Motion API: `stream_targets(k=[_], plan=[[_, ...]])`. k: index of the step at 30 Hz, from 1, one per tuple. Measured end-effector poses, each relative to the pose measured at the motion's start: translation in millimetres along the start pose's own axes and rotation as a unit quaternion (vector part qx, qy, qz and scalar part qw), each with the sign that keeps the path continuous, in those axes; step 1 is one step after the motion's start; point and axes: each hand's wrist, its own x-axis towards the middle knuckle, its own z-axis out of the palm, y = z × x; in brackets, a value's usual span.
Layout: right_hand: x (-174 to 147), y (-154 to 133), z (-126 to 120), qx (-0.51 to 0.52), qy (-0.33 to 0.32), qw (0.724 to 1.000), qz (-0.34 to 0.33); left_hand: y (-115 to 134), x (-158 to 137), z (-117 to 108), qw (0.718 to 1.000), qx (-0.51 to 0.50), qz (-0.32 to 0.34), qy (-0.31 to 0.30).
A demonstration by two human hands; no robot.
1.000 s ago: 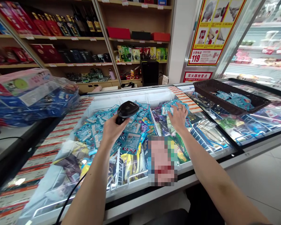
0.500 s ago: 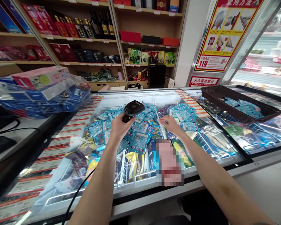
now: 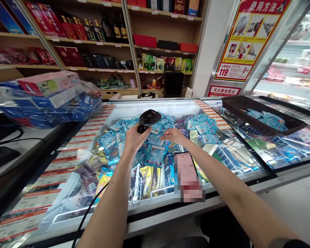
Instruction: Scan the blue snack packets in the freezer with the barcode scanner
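Observation:
My left hand (image 3: 133, 139) is wrapped round the handle of a black barcode scanner (image 3: 150, 117). Its head is over a heap of small blue packets (image 3: 155, 155) with printed labels, spread on the glass freezer top (image 3: 74, 193). Just right of the scanner, my right hand (image 3: 175, 135) hovers at the heap's right edge, fingers partly bent and apart, nothing visible between them. A second, smaller pile of blue packets (image 3: 203, 125) lies further right. A phone (image 3: 186, 168) with a lit pink screen, partly pixelated, rests between my forearms.
A dark brown basket (image 3: 263, 127) with more blue packets stands at the right. Plastic-wrapped boxes (image 3: 51, 100) are stacked at the left. The scanner's black cord (image 3: 89, 205) runs past my left forearm. Behind the freezer are stocked shelves (image 3: 93, 43).
My right hand has moved left, from beside the right-hand pile to the edge of the larger heap. My left hand and the scanner stay almost in place.

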Motion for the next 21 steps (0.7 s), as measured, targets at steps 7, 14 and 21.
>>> stream_targets(k=[7,14,21], plan=[[5,22,-3,0.258,0.044,0.965,-0.010,-1,0,1,1.000,-0.006,0.006,0.002],[-9,29,-21,0.393,-0.017,0.919,0.009,-3,1,3,1.000,0.002,0.002,-0.001],[-12,48,-29,0.541,0.098,0.831,0.081,2,-1,4,1.000,0.012,-0.011,-0.006]])
